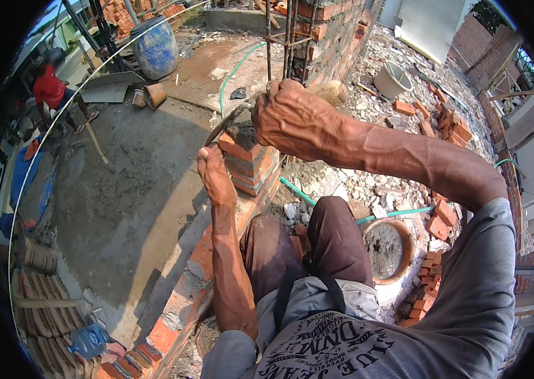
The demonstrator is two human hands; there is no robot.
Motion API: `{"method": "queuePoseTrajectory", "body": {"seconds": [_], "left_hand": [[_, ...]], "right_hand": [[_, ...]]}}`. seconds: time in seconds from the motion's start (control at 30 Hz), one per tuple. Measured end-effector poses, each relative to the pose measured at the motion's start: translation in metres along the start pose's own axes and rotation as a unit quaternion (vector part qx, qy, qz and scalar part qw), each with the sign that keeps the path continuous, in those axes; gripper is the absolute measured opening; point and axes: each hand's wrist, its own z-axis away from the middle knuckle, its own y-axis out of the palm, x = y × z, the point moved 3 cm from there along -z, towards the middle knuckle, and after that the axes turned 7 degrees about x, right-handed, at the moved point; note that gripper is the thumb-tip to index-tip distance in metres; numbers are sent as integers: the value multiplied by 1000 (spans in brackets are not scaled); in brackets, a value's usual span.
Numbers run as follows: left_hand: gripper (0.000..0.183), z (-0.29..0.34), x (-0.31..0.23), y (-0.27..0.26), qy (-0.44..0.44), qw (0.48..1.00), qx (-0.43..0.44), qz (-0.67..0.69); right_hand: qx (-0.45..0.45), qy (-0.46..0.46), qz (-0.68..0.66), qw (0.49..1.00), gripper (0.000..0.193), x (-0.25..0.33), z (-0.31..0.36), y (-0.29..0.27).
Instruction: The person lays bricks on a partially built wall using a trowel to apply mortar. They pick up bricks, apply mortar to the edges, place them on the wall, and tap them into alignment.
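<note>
A brick stack (249, 169) stood on the low wall (199, 260), grey mortar (240, 131) atop it. Over it, the right hand (295, 119) gripped a trowel (332, 93); at its left edge, the left hand's (218, 178) fingers were bent, their hold unclear. Beyond it rose a brick column (341, 54).

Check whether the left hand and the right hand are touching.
Apart: the head view shows bricks and mortar in the gap between the left hand and the right hand.
</note>
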Motion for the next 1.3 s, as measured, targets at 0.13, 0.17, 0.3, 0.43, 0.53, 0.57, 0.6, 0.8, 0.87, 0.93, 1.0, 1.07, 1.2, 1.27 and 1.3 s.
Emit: {"method": "queuePoseTrajectory", "body": {"seconds": [0.13,0.17,0.3,0.43,0.53,0.57,0.6,0.8,0.87,0.93,1.0,1.07,1.2,1.27,1.3], "left_hand": [[75,2,-3,-2,12,998,58,6],[75,2,-4,-2,5,997,71,5],[72,0,-8,-5,-14,996,87,8],[68,1,-10,-3,-24,997,67,4],[63,2,-14,0,-17,997,72,13],[62,3,-15,0,-27,997,72,8],[61,3,-17,1,-28,997,78,4],[61,2,-22,4,-19,995,99,-9],[62,3,-20,3,-16,995,92,-15],[64,3,-19,1,-5,996,94,-13],[68,1,-16,-3,-28,997,75,-10],[71,-1,-15,-4,-32,996,84,-2],[78,-1,-15,-6,-33,996,85,-2],[81,0,-15,-7,-34,996,82,-11],[82,0,-15,-7,-30,995,90,-13]], "right_hand": [[-86,114,-173,975,23,-16,31,12],[-120,153,-226,955,26,-22,42,19],[-64,272,-761,585,38,6,78,70],[-111,305,-889,324,39,113,86,104],[-143,289,-773,546,41,146,79,123],[-145,291,-709,626,40,149,78,128],[-142,298,-754,568,40,149,77,137],[-119,335,-900,254,38,129,72,153],[-108,308,-920,218,35,137,72,138],[-76,256,-925,270,37,148,72,115],[-18,233,-911,341,40,155,75,96],[-12,234,-889,394,42,151,85,82],[19,256,-847,465,41,123,124,75],[67,314,-784,531,44,104,161,80],[94,336,-764,543,45,93,184,81]]}}
